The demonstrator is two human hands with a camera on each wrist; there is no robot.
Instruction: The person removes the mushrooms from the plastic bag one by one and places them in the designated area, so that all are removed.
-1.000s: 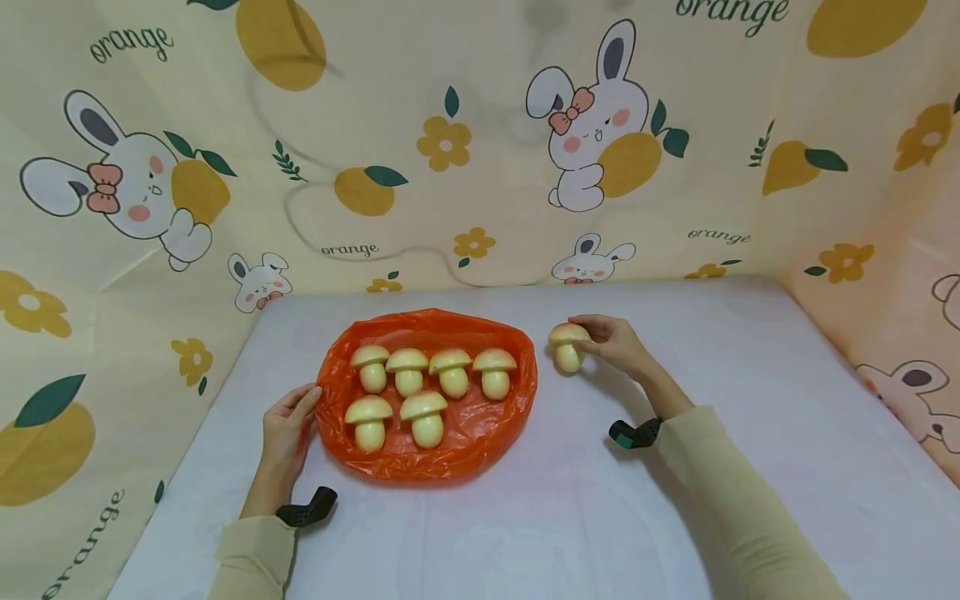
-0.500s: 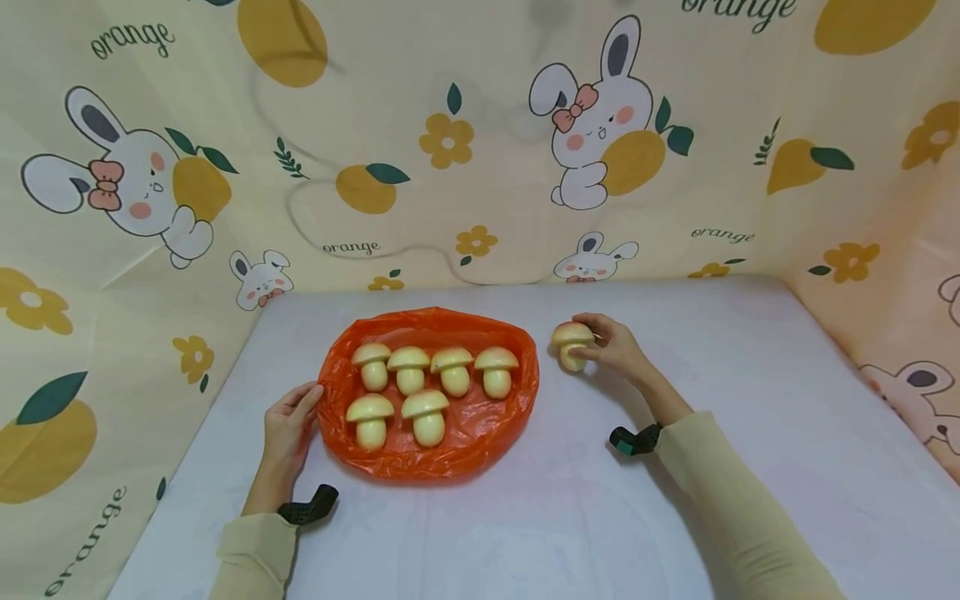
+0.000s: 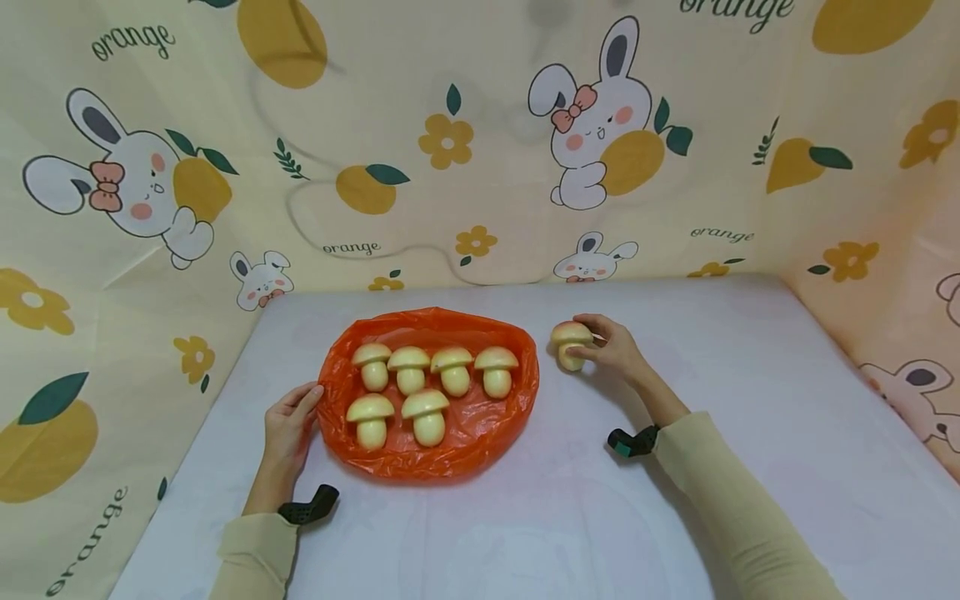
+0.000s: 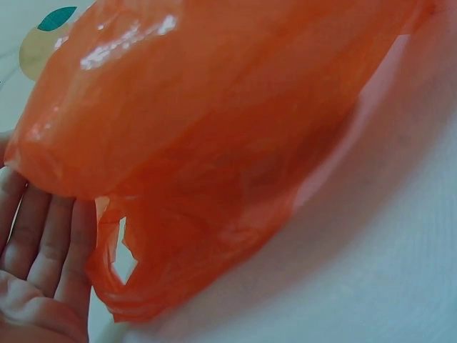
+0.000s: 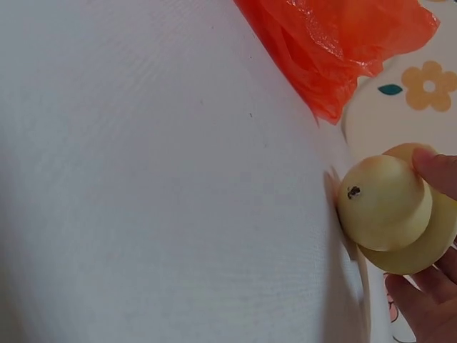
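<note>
A toy mushroom, pale yellow with a pink tinge on its cap, is gripped by my right hand just right of the bag. In the right wrist view the mushroom's round stem end faces the camera, with the thumb on one side and fingers on the other. My left hand pinches the left rim of an orange-red plastic bag, its mouth spread wide. Several similar mushrooms lie inside the bag in two rows. The left wrist view shows fingers beneath the bag's edge.
A white cloth covers the table. Behind it and along both sides hangs a curtain printed with rabbits and oranges. Each wrist wears a black camera mount, the right one near the table surface.
My right thumb has shifted lower on the mushroom, toward its stem, and the mushroom has turned slightly. The left hand and the bag have stayed put.
</note>
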